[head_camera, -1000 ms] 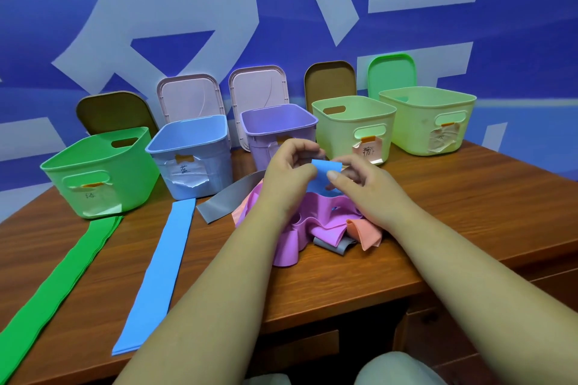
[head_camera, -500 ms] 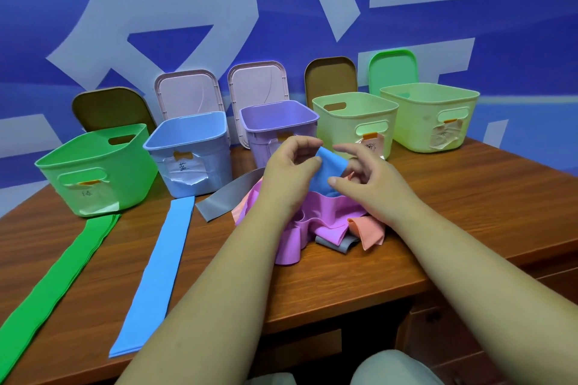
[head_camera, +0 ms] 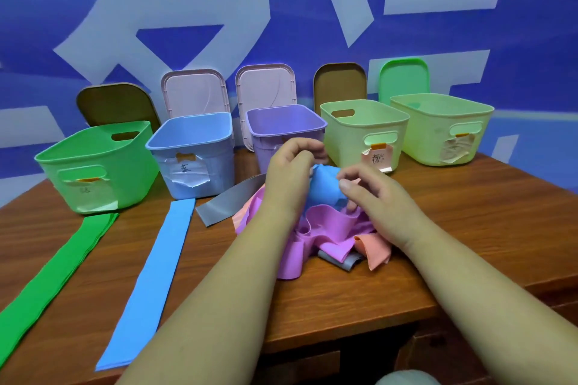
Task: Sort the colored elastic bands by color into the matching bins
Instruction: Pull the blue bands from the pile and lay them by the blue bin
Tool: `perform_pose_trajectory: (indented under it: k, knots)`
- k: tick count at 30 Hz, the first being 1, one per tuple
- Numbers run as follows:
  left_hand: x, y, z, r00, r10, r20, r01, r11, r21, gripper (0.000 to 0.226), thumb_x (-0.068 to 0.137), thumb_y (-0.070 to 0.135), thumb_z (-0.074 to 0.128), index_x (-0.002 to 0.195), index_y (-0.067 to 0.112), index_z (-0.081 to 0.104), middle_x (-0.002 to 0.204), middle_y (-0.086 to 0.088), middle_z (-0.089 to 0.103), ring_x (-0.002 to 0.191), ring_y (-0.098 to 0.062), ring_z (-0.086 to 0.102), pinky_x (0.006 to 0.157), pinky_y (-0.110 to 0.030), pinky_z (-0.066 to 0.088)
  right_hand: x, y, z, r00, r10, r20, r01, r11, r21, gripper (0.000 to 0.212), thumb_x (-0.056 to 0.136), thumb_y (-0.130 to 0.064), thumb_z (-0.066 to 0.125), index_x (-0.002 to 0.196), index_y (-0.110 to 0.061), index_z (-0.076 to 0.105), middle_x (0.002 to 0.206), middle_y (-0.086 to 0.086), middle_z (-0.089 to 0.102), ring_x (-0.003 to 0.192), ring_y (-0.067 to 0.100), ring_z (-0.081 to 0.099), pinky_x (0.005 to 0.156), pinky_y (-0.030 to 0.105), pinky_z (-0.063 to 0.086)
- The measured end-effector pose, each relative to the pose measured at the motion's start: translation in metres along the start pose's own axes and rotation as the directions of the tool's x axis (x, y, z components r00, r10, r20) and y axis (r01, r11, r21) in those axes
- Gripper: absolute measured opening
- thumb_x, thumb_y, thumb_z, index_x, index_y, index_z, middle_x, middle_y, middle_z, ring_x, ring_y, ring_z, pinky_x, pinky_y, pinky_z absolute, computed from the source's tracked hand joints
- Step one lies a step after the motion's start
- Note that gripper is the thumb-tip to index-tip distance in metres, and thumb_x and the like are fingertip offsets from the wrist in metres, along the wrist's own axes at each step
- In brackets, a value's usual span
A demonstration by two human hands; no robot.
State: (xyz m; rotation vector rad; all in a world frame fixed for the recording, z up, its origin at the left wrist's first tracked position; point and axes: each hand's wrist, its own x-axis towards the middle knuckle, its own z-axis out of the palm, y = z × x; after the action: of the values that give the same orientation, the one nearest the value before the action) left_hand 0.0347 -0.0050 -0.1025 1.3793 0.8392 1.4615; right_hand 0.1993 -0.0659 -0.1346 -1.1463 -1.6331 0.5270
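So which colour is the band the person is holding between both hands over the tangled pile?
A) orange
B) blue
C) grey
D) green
B: the left hand and the right hand both pinch a crumpled blue band just above the pink bands of the pile.

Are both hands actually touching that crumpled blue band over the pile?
Touching. The head view shows the left hand pinching the crumpled blue band at its top and the right hand gripping its right side.
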Motion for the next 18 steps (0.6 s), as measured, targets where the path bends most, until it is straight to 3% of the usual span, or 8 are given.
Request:
perform_pose_trajectory:
  k: [3,5,7,9,14,16,18]
  knots:
    - [0.004,0.0,0.001,1.0,0.022,-0.011,-0.023,0.998,-0.065,0.041,0.082,-0.022,0.041,0.095,0.007,0.068,0.089,-0.006,0.072,0.076,-0.009,0.071,0.077,-0.026,0.055,0.003,0.001,-0.001,0.997,0.04,-0.073,-0.035,0.996,0.079,0.029,0.091,-0.058,0.062,0.097,-0.029,0.06,0.081,0.007,0.071,0.071,0.02,0.067,0.081,0.042,0.053]
    - [0.003,-0.001,0.0,0.999,0.034,0.007,-0.034,0.998,-0.056,0.046,0.08,-0.027,0.041,0.096,0.007,0.067,0.09,-0.006,0.072,0.076,-0.008,0.071,0.077,-0.021,0.055,0.005,0.003,0.0,0.993,0.064,-0.097,-0.05,0.989,0.137,0.03,0.09,-0.056,0.063,0.108,-0.032,0.061,0.088,0.007,0.074,0.067,0.02,0.066,0.08,0.048,0.054]
    - [0.0,-0.002,-0.001,0.999,0.046,0.029,-0.045,0.999,-0.03,0.047,0.08,-0.029,0.042,0.099,0.006,0.067,0.094,-0.007,0.071,0.078,-0.006,0.071,0.078,-0.019,0.055,0.005,0.003,0.0,0.991,0.079,-0.109,-0.064,0.988,0.139,0.03,0.097,-0.048,0.06,0.124,-0.036,0.062,0.09,-0.002,0.076,0.067,0.018,0.067,0.083,0.044,0.054]
    - [-0.004,-0.001,-0.001,0.997,0.055,0.055,-0.054,0.998,-0.011,0.048,0.08,-0.029,0.043,0.102,0.006,0.066,0.097,-0.007,0.071,0.08,-0.007,0.07,0.08,-0.019,0.055,0.004,0.002,0.0,0.99,0.093,-0.105,-0.079,0.989,0.127,0.024,0.106,-0.04,0.056,0.127,-0.036,0.067,0.088,-0.008,0.075,0.067,0.017,0.067,0.083,0.038,0.055]
    - [-0.013,0.002,-0.003,0.993,0.023,0.117,-0.023,1.0,-0.001,0.051,0.077,-0.024,0.043,0.11,0.007,0.067,0.107,-0.007,0.073,0.092,-0.012,0.072,0.087,-0.03,0.057,0.0,0.0,0.001,0.993,0.06,-0.106,-0.06,0.998,0.003,0.015,0.102,-0.027,0.066,0.1,-0.033,0.079,0.079,-0.008,0.074,0.067,0.006,0.068,0.071,0.022,0.052]
    - [-0.017,0.004,-0.005,0.994,-0.005,0.11,-0.001,0.999,0.051,0.05,0.075,-0.015,0.046,0.111,0.011,0.068,0.107,-0.004,0.073,0.094,-0.017,0.072,0.079,-0.035,0.055,0.0,-0.001,0.0,0.989,0.043,-0.139,-0.046,0.999,-0.016,0.015,0.098,-0.02,0.071,0.097,-0.032,0.08,0.075,-0.008,0.074,0.064,0.003,0.068,0.066,0.019,0.051]
    - [-0.019,0.006,-0.006,0.994,-0.068,0.081,0.062,0.995,0.082,0.045,0.082,-0.01,0.047,0.114,0.014,0.067,0.095,-0.006,0.069,0.083,-0.024,0.066,0.071,-0.038,0.05,0.0,-0.001,-0.002,0.984,0.006,-0.18,-0.015,0.999,-0.05,0.019,0.095,-0.015,0.074,0.097,-0.033,0.08,0.075,-0.01,0.072,0.064,0.005,0.065,0.065,0.018,0.049]
